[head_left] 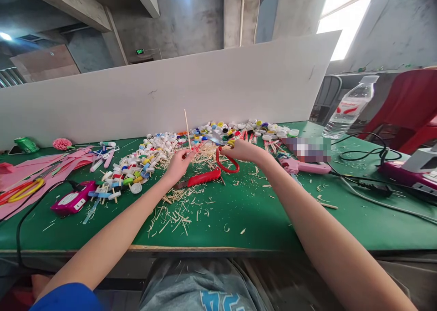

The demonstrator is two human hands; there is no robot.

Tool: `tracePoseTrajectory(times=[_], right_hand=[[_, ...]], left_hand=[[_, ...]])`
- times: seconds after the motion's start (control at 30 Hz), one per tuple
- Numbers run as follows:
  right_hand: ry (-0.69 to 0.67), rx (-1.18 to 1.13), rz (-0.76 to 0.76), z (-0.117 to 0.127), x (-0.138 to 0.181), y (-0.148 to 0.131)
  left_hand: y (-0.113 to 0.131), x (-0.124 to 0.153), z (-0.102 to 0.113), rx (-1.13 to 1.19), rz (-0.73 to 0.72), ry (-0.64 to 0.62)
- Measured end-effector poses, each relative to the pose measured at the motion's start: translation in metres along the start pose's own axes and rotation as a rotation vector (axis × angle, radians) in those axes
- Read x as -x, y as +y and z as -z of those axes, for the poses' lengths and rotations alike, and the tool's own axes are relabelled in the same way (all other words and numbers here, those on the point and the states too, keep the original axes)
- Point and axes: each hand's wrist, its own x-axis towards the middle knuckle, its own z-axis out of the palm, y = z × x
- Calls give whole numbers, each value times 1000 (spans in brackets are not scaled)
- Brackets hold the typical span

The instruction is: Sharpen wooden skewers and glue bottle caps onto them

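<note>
My left hand [178, 165] pinches a thin wooden stick [186, 124] that stands nearly upright above the fingers. Around the handles of a pair of scissors [228, 165] my right hand [243, 150] is closed; one red loop hangs below it. The metal blades point left, toward my left hand, near a small reddish piece whose kind I cannot make out. Below both hands lies a red-handled knife [204, 177], its blade to the left. Pale wood shavings [177, 215] are scattered around it on the green table [232, 224].
Bottle caps [136, 165] are heaped at left, with more along the white board [205, 88]. A magenta device [75, 198] and pink sheets [51, 174] lie at left. At right are a pink glue gun [309, 166], cables and a water bottle [351, 106].
</note>
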Motion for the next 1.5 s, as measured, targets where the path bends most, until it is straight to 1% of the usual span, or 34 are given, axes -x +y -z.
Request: tracePoseTrajectory(times=[0.07,0.13,0.2,0.27,0.33,0.43,0.47,0.53,0.6,0.63,0.67,0.73,0.87,0.97,1.1,1.2,1.33,1.5], right_hand=[[28,-153,-5,1,-3,1],[26,-402,-6,2,-4,0],[-15,-668,39,4,-2,-4],[-56,-843,108,9,1,-8],[-58,-875,162,14,5,-13],[0,-821,201,21,10,-16],[6,-830,202,22,11,-16],[-28,-910,190,22,10,-16],[-76,-993,151,19,8,-16],[-78,-996,120,17,6,-15],[-65,-962,84,15,5,-15],[-24,-807,33,12,4,-14],[11,-345,76,10,6,-8],[-1,-113,94,12,7,-4],[-48,0,105,14,8,-2],[-83,56,130,14,7,-3],[-123,81,165,12,9,-6],[-142,96,181,10,11,-12]], left_hand=[[1,0,0,28,0,0],[1,0,0,50,-7,2],[2,0,0,57,-10,2],[3,1,0,64,-19,3],[4,1,0,75,-36,-4],[5,2,0,74,-43,-18],[6,3,0,71,-39,-22],[5,3,0,70,-36,-24],[5,3,0,67,-41,-28],[5,3,0,64,-46,-30],[5,3,0,60,-50,-32],[5,2,0,52,-55,-34],[3,0,0,22,-54,-7],[0,-1,-1,21,-34,24],[-5,-4,0,45,11,37],[-8,-5,1,54,15,36],[-10,-7,0,53,-9,30],[-8,-6,-1,66,-25,-5]])
